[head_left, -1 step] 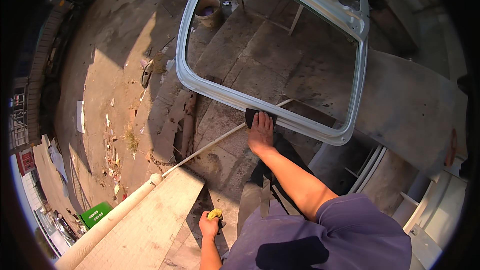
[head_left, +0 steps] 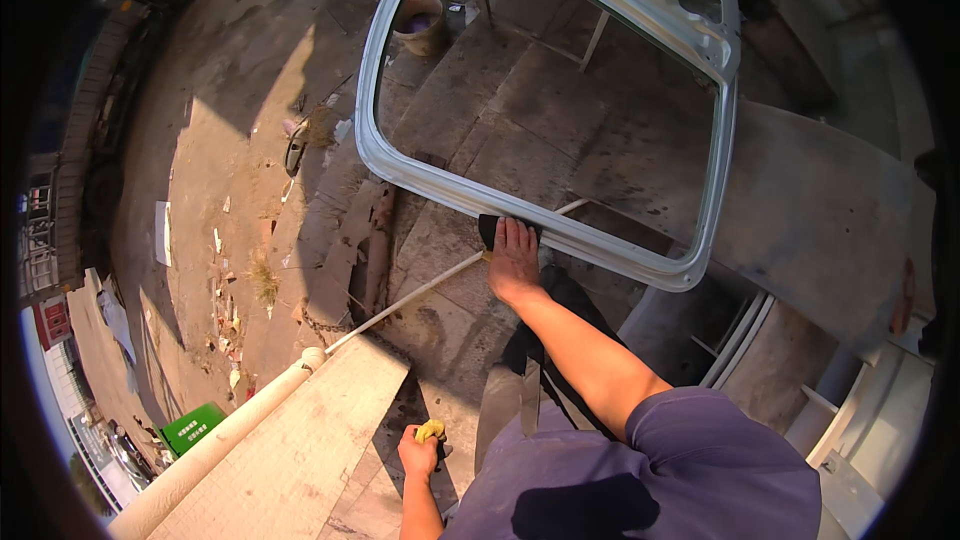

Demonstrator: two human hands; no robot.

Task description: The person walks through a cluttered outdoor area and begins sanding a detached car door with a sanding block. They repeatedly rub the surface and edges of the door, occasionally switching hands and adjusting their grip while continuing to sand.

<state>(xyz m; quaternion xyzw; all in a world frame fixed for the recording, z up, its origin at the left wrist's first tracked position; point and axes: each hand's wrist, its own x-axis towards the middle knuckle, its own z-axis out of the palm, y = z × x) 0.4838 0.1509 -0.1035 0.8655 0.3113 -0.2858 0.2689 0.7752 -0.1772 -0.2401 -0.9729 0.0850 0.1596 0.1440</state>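
A pale silver-grey vehicle door shell with a large window opening stands before me, its frame edge nearest my body. My right hand presses a black sheet, apparently sandpaper, flat onto that near edge, fingers together on top of it. Lower down, off to the left, my left hand is closed round a crumpled yellow cloth. Part of the cloth is hidden in the fist, and this hand is apart from the door shell.
A pale pole runs beneath the near frame edge to a thick roll beside a light board. A bucket stands beyond the frame's left side. A flat grey panel lies to the right. Litter covers ground at left.
My right hand and the black sandpaper have slid slightly left along the near frame edge. My left hand stays in place with the yellow cloth.
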